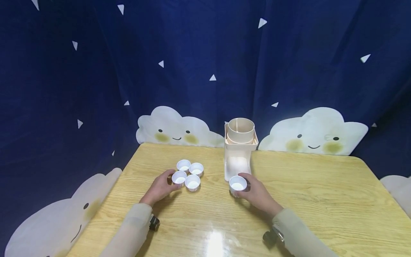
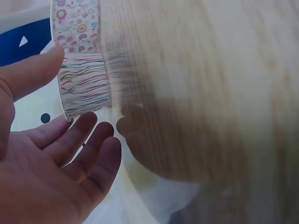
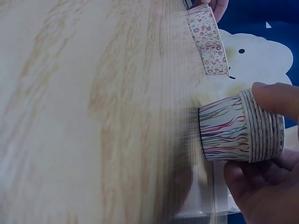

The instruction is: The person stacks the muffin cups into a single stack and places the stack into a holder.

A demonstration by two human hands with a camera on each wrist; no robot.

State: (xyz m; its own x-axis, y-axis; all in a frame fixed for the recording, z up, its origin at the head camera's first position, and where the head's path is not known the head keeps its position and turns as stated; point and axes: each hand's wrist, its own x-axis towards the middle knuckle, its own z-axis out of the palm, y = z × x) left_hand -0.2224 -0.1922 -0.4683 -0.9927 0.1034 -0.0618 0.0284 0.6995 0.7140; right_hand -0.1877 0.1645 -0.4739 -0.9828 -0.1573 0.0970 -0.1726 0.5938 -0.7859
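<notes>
Head view — right hand (image 1: 259,195) grips cup stack (image 3: 226,129), left hand (image 1: 159,189) relaxed — inside table edges (image 1: 308,155).

Navy curtain (image 1: 192,39), white triangles (image 1: 262,23), smiling white clouds (image 1: 173,123), wood-grain table (image 1: 324,196), probably another cloud (image 1: 398,191) cut off at right

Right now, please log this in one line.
left hand: around striped white paper cup; right hand: holds nested white paper cups; beige plastic stand: behind

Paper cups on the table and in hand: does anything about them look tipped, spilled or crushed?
Nothing stands out: the four grouped cups stand upright, the stack in the right hand is neatly nested, and no spill or dent shows.
</notes>
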